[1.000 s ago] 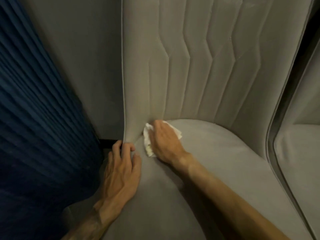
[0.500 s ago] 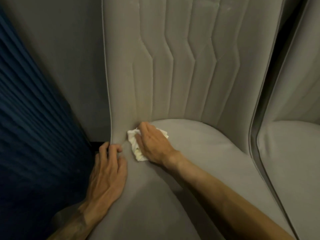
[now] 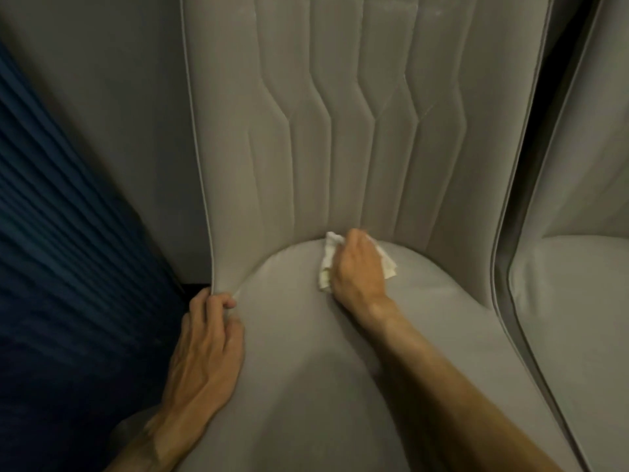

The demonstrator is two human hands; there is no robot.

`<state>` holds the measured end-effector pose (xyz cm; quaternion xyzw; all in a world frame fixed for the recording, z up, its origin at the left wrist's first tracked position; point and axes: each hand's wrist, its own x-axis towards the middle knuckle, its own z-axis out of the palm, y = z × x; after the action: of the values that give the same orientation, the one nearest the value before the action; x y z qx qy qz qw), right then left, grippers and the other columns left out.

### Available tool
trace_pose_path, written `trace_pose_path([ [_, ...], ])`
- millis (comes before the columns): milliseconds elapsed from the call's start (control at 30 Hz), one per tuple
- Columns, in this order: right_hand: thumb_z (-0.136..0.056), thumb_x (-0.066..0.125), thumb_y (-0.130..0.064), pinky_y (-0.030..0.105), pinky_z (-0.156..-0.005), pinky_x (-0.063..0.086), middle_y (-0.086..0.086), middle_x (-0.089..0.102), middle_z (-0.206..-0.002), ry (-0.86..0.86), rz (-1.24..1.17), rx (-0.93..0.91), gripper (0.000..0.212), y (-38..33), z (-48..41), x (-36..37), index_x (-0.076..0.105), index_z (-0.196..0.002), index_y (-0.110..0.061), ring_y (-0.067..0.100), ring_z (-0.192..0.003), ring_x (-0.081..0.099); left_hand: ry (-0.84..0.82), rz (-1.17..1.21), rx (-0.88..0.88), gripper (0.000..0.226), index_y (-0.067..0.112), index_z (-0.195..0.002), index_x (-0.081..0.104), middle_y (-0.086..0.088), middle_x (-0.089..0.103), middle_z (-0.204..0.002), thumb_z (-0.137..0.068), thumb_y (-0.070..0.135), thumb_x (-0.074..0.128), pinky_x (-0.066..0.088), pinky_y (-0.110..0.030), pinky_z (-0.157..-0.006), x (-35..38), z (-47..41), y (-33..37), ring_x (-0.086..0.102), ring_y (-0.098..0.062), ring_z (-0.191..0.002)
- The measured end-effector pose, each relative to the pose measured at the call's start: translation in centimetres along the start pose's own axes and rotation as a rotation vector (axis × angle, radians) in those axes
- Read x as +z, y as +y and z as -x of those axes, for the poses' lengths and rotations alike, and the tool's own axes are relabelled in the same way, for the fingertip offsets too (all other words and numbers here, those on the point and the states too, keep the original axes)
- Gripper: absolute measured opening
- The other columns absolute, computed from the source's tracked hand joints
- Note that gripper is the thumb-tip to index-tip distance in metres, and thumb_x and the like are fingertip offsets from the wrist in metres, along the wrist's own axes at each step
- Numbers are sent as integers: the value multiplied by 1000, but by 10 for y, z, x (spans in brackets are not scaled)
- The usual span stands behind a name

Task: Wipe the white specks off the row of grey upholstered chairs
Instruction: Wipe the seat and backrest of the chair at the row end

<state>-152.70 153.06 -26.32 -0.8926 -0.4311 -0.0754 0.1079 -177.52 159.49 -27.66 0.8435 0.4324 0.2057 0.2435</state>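
Note:
A grey upholstered chair with a stitched, channelled backrest fills the view. My right hand presses a crumpled white cloth onto the seat where it meets the middle of the backrest. My left hand rests on the seat's left edge, its fingertips curled at the lower corner of the backrest's piped edge. Faint white specks dot the upper right of the backrest.
A second grey chair stands close on the right, with a dark gap between the two. A dark blue pleated curtain hangs on the left in front of a grey wall.
My right hand has slid the cloth to the right along the seat-back crease, from the left corner to the middle. My left hand stays at the left edge.

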Motion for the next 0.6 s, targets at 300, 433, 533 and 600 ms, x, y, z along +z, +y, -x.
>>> trace_pose_path([
  [300, -103, 40, -16, 43, -88, 34, 20, 55, -108, -14, -390, -338, 19, -63, 1, 7, 52, -105, -2, 37, -100, 51, 2, 4, -30, 13, 37, -111, 41, 14, 35, -135, -104, 27, 41, 47, -42, -90, -2, -1, 4, 46, -14, -109],
  [433, -107, 27, -21, 38, -92, 32, 13, 52, -116, 88, -228, -109, 26, -57, -9, 13, 50, -111, -9, 32, -108, 48, -10, -14, 19, 2, 34, -105, 41, 13, 36, -121, -104, 33, 40, 49, -48, -89, -12, -7, 3, 52, -20, -103],
  [533, -102, 40, -12, 46, -87, 36, 22, 56, -103, 107, -404, -87, 20, -101, 9, 7, 56, -100, 0, 39, -96, 53, 42, -26, 79, 4, 29, -104, 43, 4, 42, -117, -104, 33, 40, 49, -50, -87, -17, -16, 4, 54, -24, -98],
  [600, -99, 48, -7, 45, -80, 36, 24, 57, -90, 159, -498, -108, 16, -116, 18, 7, 57, -89, 2, 40, -84, 56, 131, -19, 129, 3, 26, -104, 43, 1, 45, -114, -104, 28, 42, 49, -50, -85, -20, -29, 10, 55, -25, -98],
])
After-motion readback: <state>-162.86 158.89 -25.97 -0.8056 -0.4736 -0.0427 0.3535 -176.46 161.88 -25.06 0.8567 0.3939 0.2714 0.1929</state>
